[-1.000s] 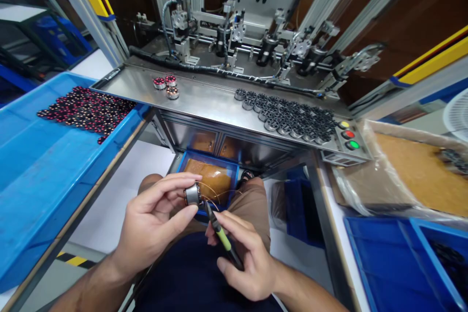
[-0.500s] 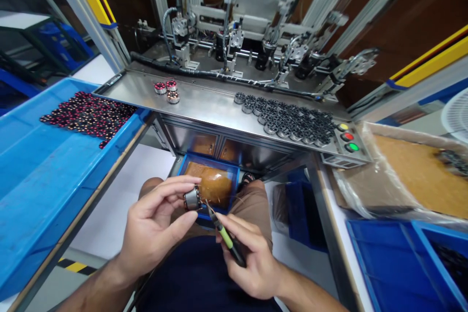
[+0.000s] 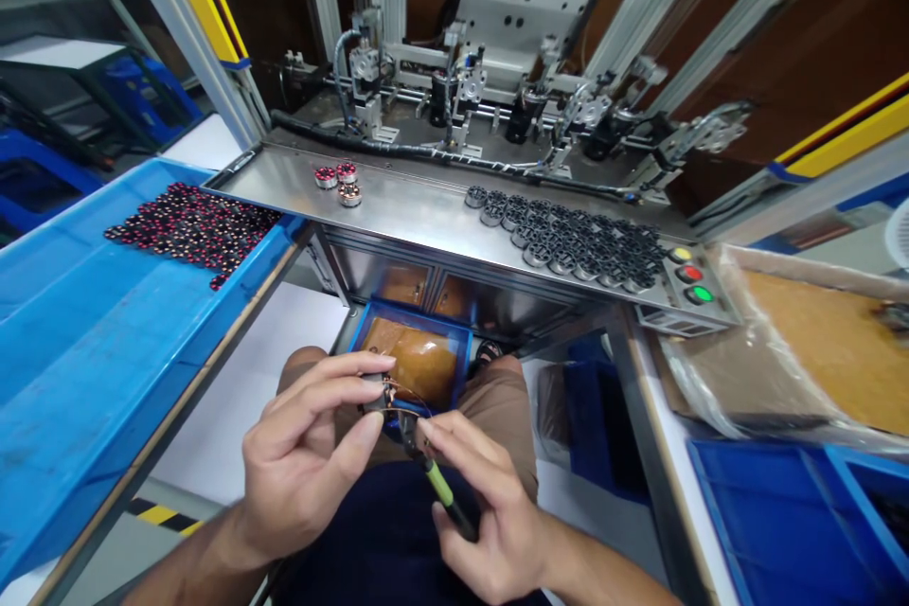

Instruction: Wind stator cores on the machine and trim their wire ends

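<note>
Between the thumb and fingers of my left hand (image 3: pixel 305 454) is a small motor stator (image 3: pixel 375 392), a grey ring with copper windings facing right. Thin copper wires (image 3: pixel 408 390) loop out from it toward my right hand (image 3: pixel 490 502). That hand is closed around wire cutters (image 3: pixel 440 483) with green and black handles. Their dark jaws point up and left, just below the stator's wire side; whether they touch a wire I cannot tell. My right forefinger and thumb are apart along the tool, the fingertip near the wire ends.
On the metal ledge stand a few red-topped stators (image 3: pixel 347 184) and a cluster of grey stator cores (image 3: pixel 568 241). Left, a blue tray (image 3: pixel 142 341) holds many wound stators. A blue bin (image 3: pixel 465 341) with brown contents sits below my hands. Push buttons (image 3: pixel 690 274) are at the right.
The cutters' jaws have shifted slightly downward, and the right forefinger has moved out toward the wires. The wires now arc to the right fingertip. The whole view has shifted a little.
</note>
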`<state>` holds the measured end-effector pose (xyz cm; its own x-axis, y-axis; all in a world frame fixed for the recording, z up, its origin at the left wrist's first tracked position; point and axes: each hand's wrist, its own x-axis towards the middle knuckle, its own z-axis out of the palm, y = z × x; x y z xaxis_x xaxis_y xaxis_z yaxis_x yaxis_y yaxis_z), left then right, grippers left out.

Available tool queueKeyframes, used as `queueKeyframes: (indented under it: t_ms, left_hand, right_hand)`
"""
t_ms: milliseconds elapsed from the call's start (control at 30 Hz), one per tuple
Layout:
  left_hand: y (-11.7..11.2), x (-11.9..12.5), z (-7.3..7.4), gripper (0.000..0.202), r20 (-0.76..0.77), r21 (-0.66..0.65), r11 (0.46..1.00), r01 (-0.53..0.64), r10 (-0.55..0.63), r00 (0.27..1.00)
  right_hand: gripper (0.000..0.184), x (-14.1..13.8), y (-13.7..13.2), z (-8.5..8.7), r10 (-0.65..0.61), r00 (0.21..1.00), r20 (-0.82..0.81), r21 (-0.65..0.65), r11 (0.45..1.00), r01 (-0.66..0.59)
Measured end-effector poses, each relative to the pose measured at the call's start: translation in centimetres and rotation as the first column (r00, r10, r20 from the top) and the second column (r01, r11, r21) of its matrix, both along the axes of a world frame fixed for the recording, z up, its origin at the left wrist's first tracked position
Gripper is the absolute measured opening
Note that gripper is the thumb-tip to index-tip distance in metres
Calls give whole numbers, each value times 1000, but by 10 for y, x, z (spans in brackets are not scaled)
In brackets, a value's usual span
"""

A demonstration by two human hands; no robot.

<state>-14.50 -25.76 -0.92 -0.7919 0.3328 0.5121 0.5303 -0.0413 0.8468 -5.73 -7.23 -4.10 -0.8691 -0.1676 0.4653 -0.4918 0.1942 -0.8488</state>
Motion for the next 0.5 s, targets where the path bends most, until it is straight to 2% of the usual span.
queueKeyframes:
  t_ms: [233, 500]
  left_hand:
    - [-3, 0, -2, 37, -9, -25, 1000, 15, -15, 1000]
    - [-3, 0, -2, 38, -43, -32, 999, 14, -15, 999]
  right_hand:
    - [88, 0, 1, 0, 4, 1000, 9, 32, 999, -4]
    - [82, 3, 0, -2, -55, 998, 8, 97, 994, 54]
